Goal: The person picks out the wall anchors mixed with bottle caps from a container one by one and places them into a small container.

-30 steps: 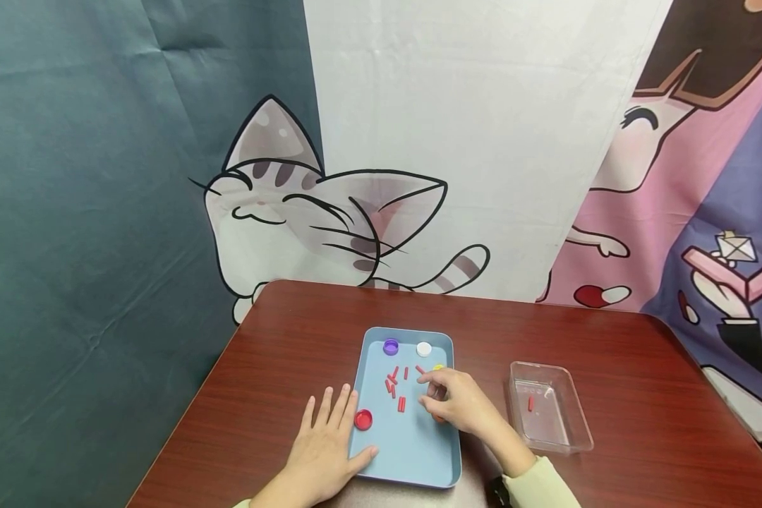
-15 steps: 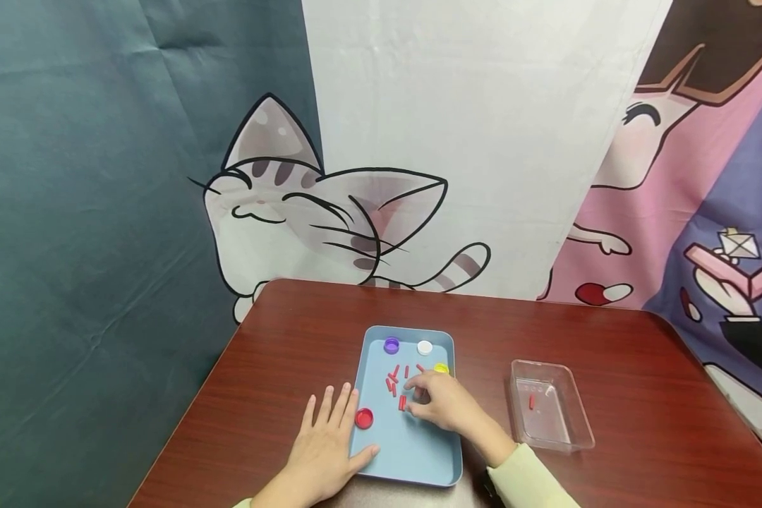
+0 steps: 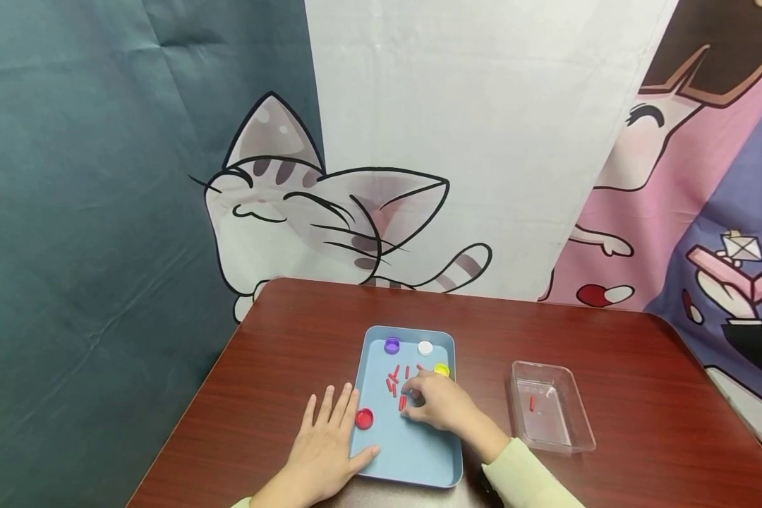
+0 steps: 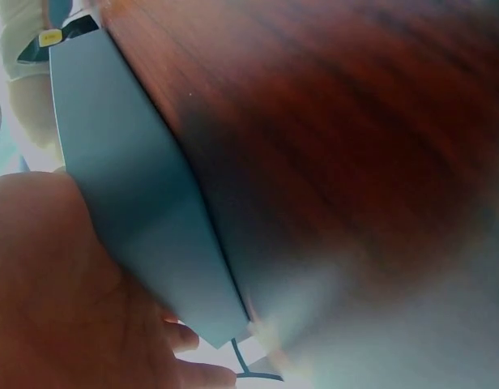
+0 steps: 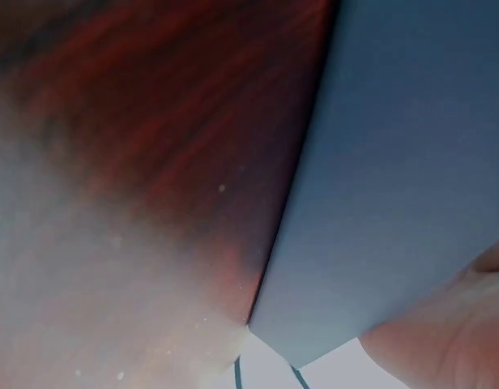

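Note:
In the head view a blue tray lies on the table. My left hand is spread flat along its left edge, thumb over the rim, close to a red bottle cap. My right hand is over the tray's middle, thumb and forefinger apart around the ends of a pair of short red sticks. Several more red sticks lie scattered just beyond. A yellow cap shows behind the right hand. The left wrist view has the left hand against the tray's outer wall.
A clear plastic box holding one red stick stands to the right of the tray. Purple and white caps sit at the tray's far end. Printed curtains hang behind the dark red table.
My right hand has moved left across the tray to the paired red sticks, uncovering more of the yellow cap. An orange piece glimpsed under it earlier is now hidden. The left hand stays put.

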A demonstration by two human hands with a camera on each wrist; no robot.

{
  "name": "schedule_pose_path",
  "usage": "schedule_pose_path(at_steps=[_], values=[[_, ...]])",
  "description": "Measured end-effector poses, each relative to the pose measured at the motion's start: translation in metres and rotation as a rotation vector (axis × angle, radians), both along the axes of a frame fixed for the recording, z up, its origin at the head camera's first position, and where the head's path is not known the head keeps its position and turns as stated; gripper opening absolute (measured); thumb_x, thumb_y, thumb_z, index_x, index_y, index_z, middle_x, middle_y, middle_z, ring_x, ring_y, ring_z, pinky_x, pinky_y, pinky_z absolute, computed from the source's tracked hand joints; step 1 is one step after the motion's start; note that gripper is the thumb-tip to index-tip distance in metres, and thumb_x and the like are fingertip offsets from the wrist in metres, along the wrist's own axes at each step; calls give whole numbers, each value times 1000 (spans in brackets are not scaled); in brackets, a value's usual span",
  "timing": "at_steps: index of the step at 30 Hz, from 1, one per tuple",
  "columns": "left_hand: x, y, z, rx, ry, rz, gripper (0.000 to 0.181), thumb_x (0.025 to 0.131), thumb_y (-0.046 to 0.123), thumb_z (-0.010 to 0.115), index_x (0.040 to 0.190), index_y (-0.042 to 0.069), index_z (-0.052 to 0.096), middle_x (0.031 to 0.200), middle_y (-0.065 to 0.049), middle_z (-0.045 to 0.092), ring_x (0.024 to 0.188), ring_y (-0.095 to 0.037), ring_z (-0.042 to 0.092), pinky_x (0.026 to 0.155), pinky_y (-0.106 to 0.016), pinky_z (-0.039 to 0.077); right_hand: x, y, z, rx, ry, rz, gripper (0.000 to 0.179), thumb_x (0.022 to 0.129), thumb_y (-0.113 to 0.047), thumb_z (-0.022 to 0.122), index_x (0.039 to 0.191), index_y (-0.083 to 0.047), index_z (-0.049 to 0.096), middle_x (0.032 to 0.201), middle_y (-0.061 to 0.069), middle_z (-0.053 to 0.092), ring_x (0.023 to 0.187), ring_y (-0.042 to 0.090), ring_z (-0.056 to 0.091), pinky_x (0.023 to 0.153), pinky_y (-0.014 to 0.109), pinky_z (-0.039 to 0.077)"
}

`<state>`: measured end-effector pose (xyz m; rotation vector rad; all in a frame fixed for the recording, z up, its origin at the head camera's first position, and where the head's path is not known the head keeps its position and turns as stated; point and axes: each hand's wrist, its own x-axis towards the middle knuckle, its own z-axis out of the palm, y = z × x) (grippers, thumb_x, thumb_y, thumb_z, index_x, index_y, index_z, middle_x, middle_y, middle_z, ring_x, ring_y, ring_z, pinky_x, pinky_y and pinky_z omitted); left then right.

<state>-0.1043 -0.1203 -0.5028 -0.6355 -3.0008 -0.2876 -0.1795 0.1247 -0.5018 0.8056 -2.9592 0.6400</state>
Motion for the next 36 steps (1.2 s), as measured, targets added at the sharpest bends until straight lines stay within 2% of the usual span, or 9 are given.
schedule_pose_path(at_steps=[3, 5, 11, 14, 16, 24, 27, 31, 36], values=[[0, -1, 0, -9, -7, -2, 94, 92, 70, 53, 155, 3, 38, 162, -15, 35, 148, -44, 30, 117, -65, 20, 1, -2, 0, 11, 7, -2, 34, 77, -32, 87, 102, -11, 77, 81, -5, 62, 93, 19, 68, 74, 34, 55], [0, -1, 0, -16, -7, -3, 94, 92, 71, 53, 155, 3, 38, 162, -15, 35, 148, -44, 30, 117, -65, 20, 2, -3, -1, 14, 9, -7, 34, 77, -33, 87, 101, -11, 77, 82, -5, 62, 98, 22, 69, 75, 35, 55], [0, -2, 0, -18, 0, -5, 94, 92, 70, 53, 155, 3, 38, 162, -15, 35, 148, -44, 30, 117, -65, 20, 3, -6, 2, 17, 5, -29, 33, 74, -32, 90, 98, -13, 76, 79, -6, 57, 83, 16, 63, 66, 31, 51], [-1, -1, 0, -10, -3, -6, 94, 92, 70, 53, 155, 3, 37, 162, -15, 35, 148, -44, 29, 117, -65, 19, 4, -7, 2, 19, 7, -36, 32, 74, -31, 91, 96, -13, 75, 79, -5, 58, 90, 19, 67, 67, 33, 52], [-1, -1, 0, -3, -4, -7, 94, 92, 70, 53, 155, 3, 37, 162, -15, 34, 148, -44, 29, 117, -65, 18, 4, -8, 2, 20, 6, -40, 32, 74, -30, 91, 95, -13, 75, 79, -5, 59, 89, 19, 66, 67, 33, 52], [-1, -1, 1, 1, -25, -4, 94, 92, 70, 53, 156, 2, 36, 163, -15, 34, 149, -44, 28, 118, -66, 17, 2, -9, 0, -1, 19, -50, 27, 74, -28, 91, 89, -15, 72, 73, -6, 55, 110, 27, 68, 64, 31, 48], [-1, 0, 2, 2, -39, -1, 95, 92, 70, 53, 156, 3, 36, 163, -15, 33, 149, -45, 27, 118, -66, 17, 3, -9, 3, -2, 9, -58, 26, 74, -25, 91, 88, -14, 72, 72, -6, 54, 94, 19, 67, 60, 28, 44], [0, 1, 2, -2, -39, 2, 95, 92, 71, 52, 156, 3, 36, 163, -15, 34, 149, -44, 28, 118, -66, 17, 3, -9, 4, -2, -7, -66, 23, 75, -24, 90, 88, -14, 73, 73, -7, 55, 75, 10, 55, 58, 26, 43], [0, 0, 0, -9, -17, 6, 95, 91, 71, 53, 155, 3, 37, 162, -15, 35, 148, -44, 29, 117, -66, 18, 3, -4, 6, -57, -19, -50, 19, 76, -21, 87, 86, -14, 73, 74, -8, 55, 68, 5, 48, 59, 24, 44]])
